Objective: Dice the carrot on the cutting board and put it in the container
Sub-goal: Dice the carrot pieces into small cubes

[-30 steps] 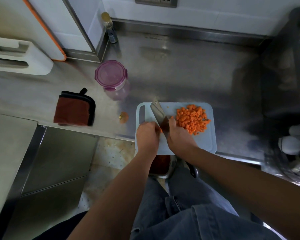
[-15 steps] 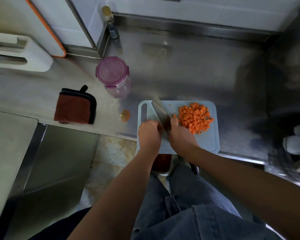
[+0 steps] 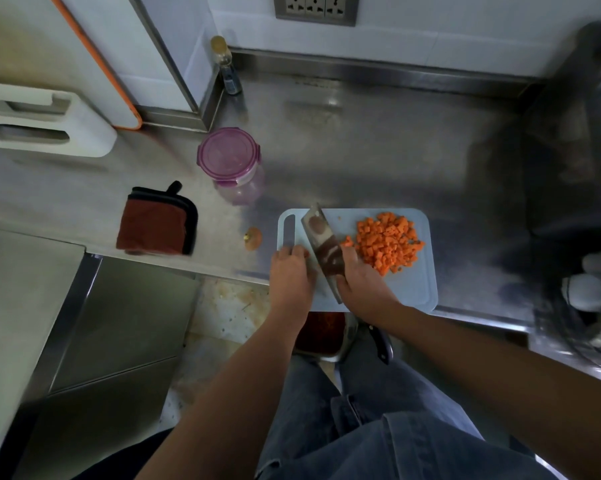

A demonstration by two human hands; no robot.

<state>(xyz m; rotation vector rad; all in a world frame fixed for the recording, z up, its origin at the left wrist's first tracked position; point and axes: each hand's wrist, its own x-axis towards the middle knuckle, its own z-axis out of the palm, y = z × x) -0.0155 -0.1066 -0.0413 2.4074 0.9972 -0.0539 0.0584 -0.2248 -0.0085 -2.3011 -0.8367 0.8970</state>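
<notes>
A light blue cutting board (image 3: 413, 289) lies at the counter's front edge. A pile of diced carrot (image 3: 387, 242) sits on its right half. My right hand (image 3: 361, 282) grips a cleaver (image 3: 321, 237), whose blade slants across the board's left half. Just left of the blade, my left hand (image 3: 290, 275) has its fingers curled down on a small orange carrot piece (image 3: 306, 253), mostly hidden under the fingertips. The container (image 3: 229, 164), clear with a purple lid on it, stands on the counter behind and left of the board.
A carrot end (image 3: 253, 238) lies left of the board. A red-brown pot holder (image 3: 157, 225) is further left. A bottle (image 3: 227, 65) stands at the back wall. A dish rack (image 3: 586, 289) fills the right side. Below the counter edge are a metal tray (image 3: 321, 332) and a black handle (image 3: 380, 341).
Both hands stay at the board's left half with the cleaver between them. The blade has shifted slightly against my left fingers, and the diced pile is unchanged.
</notes>
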